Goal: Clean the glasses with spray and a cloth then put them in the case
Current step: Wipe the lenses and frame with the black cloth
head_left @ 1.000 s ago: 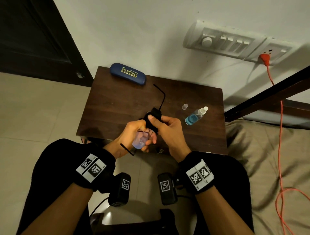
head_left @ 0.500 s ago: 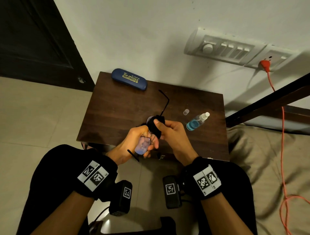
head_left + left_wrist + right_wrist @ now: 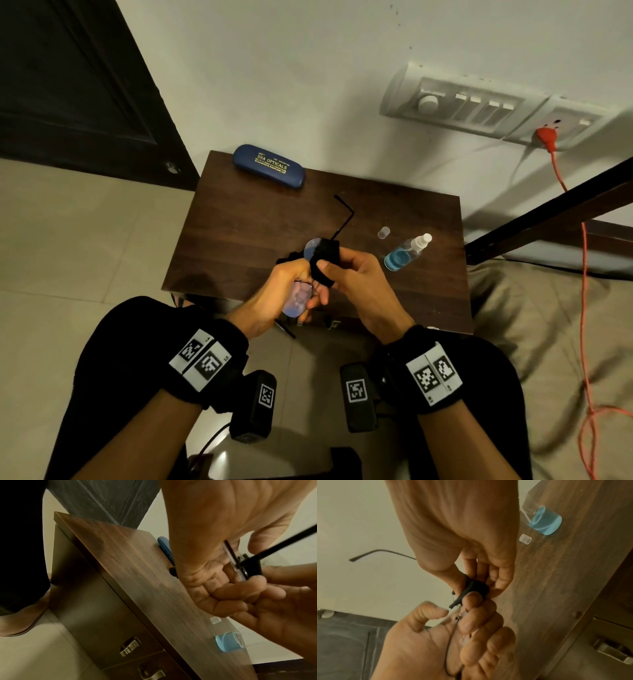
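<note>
Thin black-framed glasses (image 3: 297, 301) are held above the table's front edge. My left hand (image 3: 308, 294) grips them around the near lens and bridge, and one temple (image 3: 343, 219) sticks out toward the wall. My right hand (image 3: 329, 265) pinches a black cloth (image 3: 324, 255) over the far lens (image 3: 309, 249), thumb on top. The right wrist view shows the cloth (image 3: 475, 588) squeezed between thumb and fingers. In the left wrist view the hinge (image 3: 241, 563) sits at my left fingers. The shut blue case (image 3: 269, 166) lies at the table's back left corner.
A spray bottle (image 3: 407, 253) with blue liquid lies on its side on the dark wooden table (image 3: 239, 240), right of my hands, its clear cap (image 3: 383, 233) beside it. The table has drawers with metal handles (image 3: 130, 647). An orange cable (image 3: 584, 274) hangs at the right.
The cloth in my right hand has shifted on the far lens, and a strip of that lens now shows to its left. My left hand keeps its hold on the glasses.
</note>
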